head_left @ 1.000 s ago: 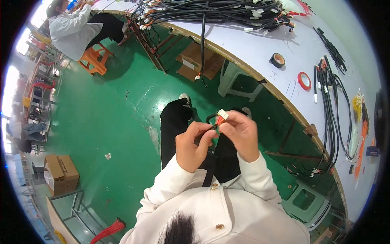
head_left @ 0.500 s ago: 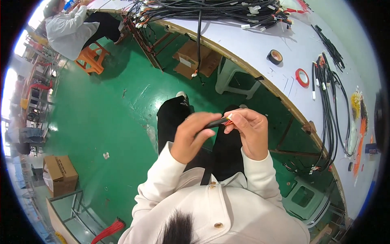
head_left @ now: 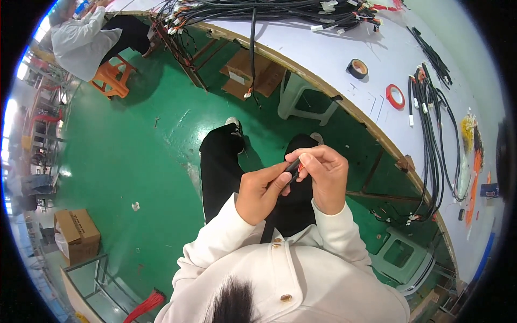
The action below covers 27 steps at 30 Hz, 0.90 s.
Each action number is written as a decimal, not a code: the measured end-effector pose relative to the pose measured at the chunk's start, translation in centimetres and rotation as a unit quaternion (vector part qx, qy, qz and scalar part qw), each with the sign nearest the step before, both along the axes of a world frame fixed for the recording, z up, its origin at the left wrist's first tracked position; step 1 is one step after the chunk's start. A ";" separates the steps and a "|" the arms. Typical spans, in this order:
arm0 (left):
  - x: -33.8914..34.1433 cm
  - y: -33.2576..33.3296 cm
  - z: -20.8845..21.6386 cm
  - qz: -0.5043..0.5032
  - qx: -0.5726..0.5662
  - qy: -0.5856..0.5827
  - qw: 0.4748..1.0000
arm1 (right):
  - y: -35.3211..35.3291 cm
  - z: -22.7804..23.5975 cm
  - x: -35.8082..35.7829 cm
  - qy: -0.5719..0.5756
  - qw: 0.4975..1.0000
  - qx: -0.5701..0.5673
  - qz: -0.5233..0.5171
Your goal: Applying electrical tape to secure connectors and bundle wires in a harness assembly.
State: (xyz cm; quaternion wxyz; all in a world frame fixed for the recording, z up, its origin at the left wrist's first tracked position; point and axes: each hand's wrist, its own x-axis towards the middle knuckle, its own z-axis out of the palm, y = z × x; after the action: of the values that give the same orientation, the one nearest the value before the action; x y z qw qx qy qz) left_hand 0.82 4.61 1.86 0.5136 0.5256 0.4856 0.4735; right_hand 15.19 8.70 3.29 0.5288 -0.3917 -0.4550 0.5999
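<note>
Above my lap I hold a black-sheathed cable (head_left: 294, 166) with thin red and orange wires coming out of its end. My left hand (head_left: 258, 192) is closed round the black sheath, thumb on top. Close beside it, my right hand (head_left: 328, 175) pinches the wire end between thumb and fingertips. The fingers partly cover whatever sits at the tips of the wires. Most of the cable's length is hidden by my left hand.
A white table (head_left: 344, 99) curves along the front and right. On it lie a big bundle of black cables (head_left: 226, 12), black tape (head_left: 357, 68), red tape (head_left: 395, 96) and another cable bundle (head_left: 431, 124). A pale green stool (head_left: 304, 102) stands beneath. A person (head_left: 81, 37) sits far left.
My left hand has slid along the sheath, nearer the wire end, and grips it more firmly. The right hand keeps its pinch. The whole view has shifted slightly.
</note>
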 end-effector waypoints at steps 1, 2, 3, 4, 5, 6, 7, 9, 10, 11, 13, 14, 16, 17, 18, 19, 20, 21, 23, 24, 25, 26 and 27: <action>-0.1 0.0 -0.1 -0.001 -0.002 0.000 1.000 | -0.1 -0.1 0.0 0.009 1.000 -0.010 0.004; -0.4 0.0 -0.2 -0.030 -0.031 -0.014 0.999 | -0.1 -0.3 -0.1 0.008 1.000 -0.011 0.002; -0.6 0.0 -0.4 -0.060 -0.060 -0.027 0.996 | -0.2 -0.5 -0.2 0.013 1.000 -0.011 -0.004; -0.7 -0.1 -0.4 -0.061 -0.061 -0.027 0.996 | -0.3 -0.7 -0.2 0.017 1.000 -0.011 -0.012; -0.7 -0.1 -0.4 -0.066 -0.070 -0.057 0.994 | -0.4 -0.8 -0.1 0.017 1.000 -0.012 -0.013; -0.6 -0.2 -0.4 -0.072 -0.079 -0.086 0.991 | -0.4 -0.8 -0.1 0.023 0.999 -0.016 -0.029; -0.4 -0.3 -0.4 -0.073 -0.079 -0.086 0.990 | -0.4 -0.8 0.0 0.029 0.998 -0.020 -0.044; 0.2 -0.7 -0.5 -0.029 -0.042 -0.153 0.987 | -0.1 -1.1 0.6 0.032 0.997 -0.022 -0.064; 0.2 -0.9 -0.7 -0.029 -0.041 -0.153 0.987 | 0.0 -1.2 0.8 0.035 0.996 -0.025 -0.082; 0.1 -1.1 -1.0 -0.022 -0.012 -0.055 0.998 | -0.1 -1.2 0.8 0.041 0.995 -0.029 -0.090; 0.3 -1.1 -2.1 0.018 0.080 0.090 0.993 | -0.2 -1.2 0.7 0.058 0.994 -0.023 -0.092; 0.5 -0.9 -1.9 0.016 0.080 0.089 0.993 | -0.2 -1.2 0.6 0.075 0.993 -0.016 -0.094; 0.9 -0.5 -1.1 0.059 0.147 0.184 0.970 | -0.3 -1.2 0.8 0.077 0.992 -0.017 -0.102; 1.1 -0.2 -1.3 0.056 0.149 0.180 0.971 | -0.4 -1.3 0.9 0.080 0.991 -0.017 -0.107; 1.2 0.1 -1.5 0.080 0.192 0.200 0.958 | -0.4 -1.2 0.9 0.077 0.991 -0.014 -0.112; 1.4 0.4 -1.5 0.103 0.236 0.217 0.942 | -0.4 -1.2 0.9 0.075 0.990 -0.019 -0.122; 1.5 0.6 -1.5 0.094 0.242 0.206 0.944 | -0.4 -1.0 1.0 0.072 0.988 -0.021 -0.138; 1.6 0.8 -1.5 0.098 0.251 0.225 0.936 | -0.2 -1.6 1.3 0.065 0.989 0.008 -0.133; 1.2 1.1 -1.7 0.093 0.279 0.226 0.929 | -0.2 -1.6 0.7 0.061 0.991 0.007 -0.120; 1.3 1.2 -1.7 0.099 0.290 0.246 0.920 | -0.2 -1.5 0.8 0.058 0.991 -0.004 -0.118; 1.6 1.1 -1.6 0.091 0.274 0.235 0.928 | 0.0 -1.4 1.4 0.057 0.994 -0.008 -0.094; 1.5 0.9 -1.6 0.087 0.255 0.230 0.935 | 0.2 -1.2 1.7 0.062 0.996 -0.015 -0.063; 1.7 0.9 -1.7 0.082 0.264 0.220 0.936 | 0.7 -0.7 2.7 0.052 0.999 -0.007 -0.001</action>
State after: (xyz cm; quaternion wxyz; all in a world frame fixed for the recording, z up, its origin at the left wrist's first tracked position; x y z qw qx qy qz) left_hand 2.51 5.53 0.20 0.1962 0.6916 0.4858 0.4972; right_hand 17.85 9.43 2.57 0.5500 -0.3643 -0.4217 0.6221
